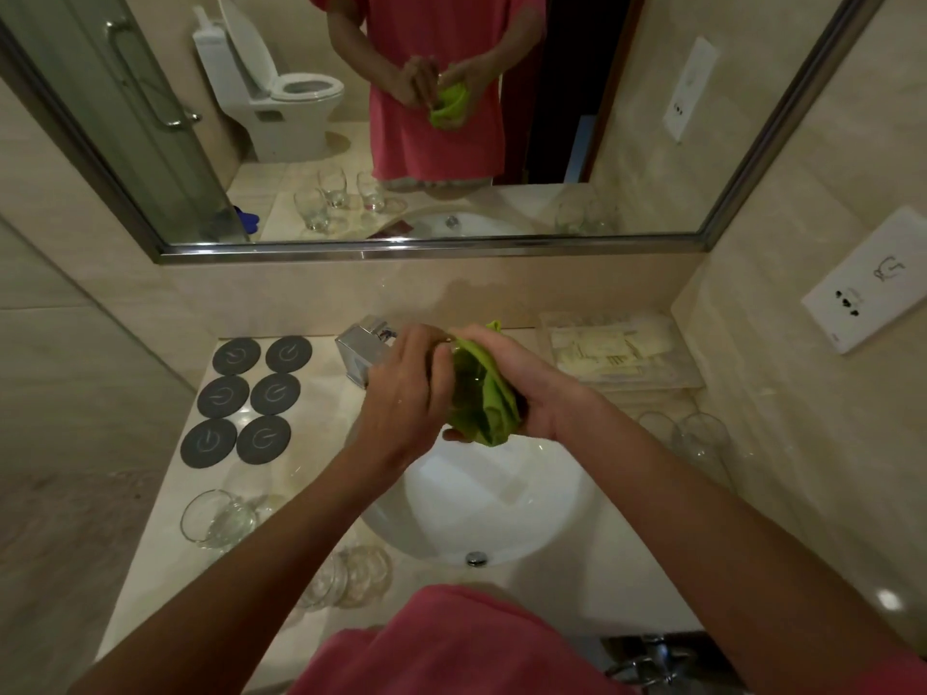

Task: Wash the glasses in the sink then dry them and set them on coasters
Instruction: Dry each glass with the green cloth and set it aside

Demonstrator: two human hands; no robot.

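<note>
— What did we have in our hands just then?

— Our right hand (521,388) was curled round a green cloth (484,398) bunched over a glass (464,388), above the far edge of the sink (501,499). The glass itself was mostly hidden by the cloth; we could only make out a bit of clear wall through the folds.

— And the left?

— Our left hand (406,388) had its fingers bent against the glass's near side, thumb up by the rim, steadying it. Both hands were touching the same bundle, just in front of the tap (363,351).

— Where were the other glasses, from the sink?

— Left of the sink, one glass by the counter edge (215,519) stood apart, and two or three more (351,576) sat nearer us, beside the basin's near-left rim and partly under our left forearm. Right of the sink, two glasses (697,443) stood close together by the wall.

— The coasters?

— Six dark round coasters (248,398) lay in two columns of three, left of the sink and beyond the lone glass, none with a glass on it.

— Anything else?

— A clear tray of pale sachets (617,351) sat behind the right-hand glasses, far right of the sink. The mirror (451,143) hung behind the sink, and a white wall socket (873,283) was on the wall to the sink's right.
</note>
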